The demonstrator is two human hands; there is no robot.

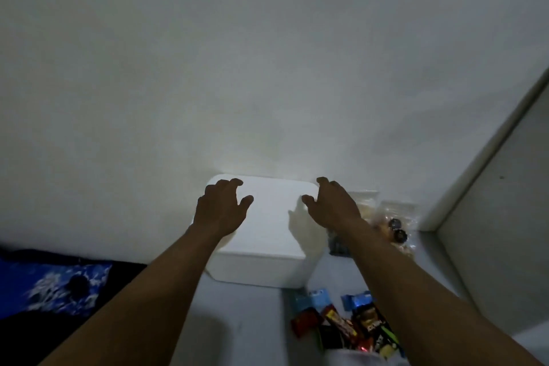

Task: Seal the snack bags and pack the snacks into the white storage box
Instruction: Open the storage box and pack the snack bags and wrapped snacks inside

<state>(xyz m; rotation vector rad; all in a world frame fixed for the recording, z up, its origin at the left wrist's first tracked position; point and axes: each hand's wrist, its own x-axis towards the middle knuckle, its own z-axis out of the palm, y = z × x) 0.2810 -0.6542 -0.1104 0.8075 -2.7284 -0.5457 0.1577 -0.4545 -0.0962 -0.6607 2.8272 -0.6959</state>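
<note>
Two hands over a lidded white storage box (264,235).
Left hand (221,211) and right hand (334,202) hover, fingers spread, gripping nothing; clear snack bags (392,217) sit just right of the right fingers, wrapped snacks (344,324) nearer the person.

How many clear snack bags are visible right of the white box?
2. One clear bag lies just past the right hand, by the wall. The other bag is further right, toward the corner. The right forearm may hide more.
</note>
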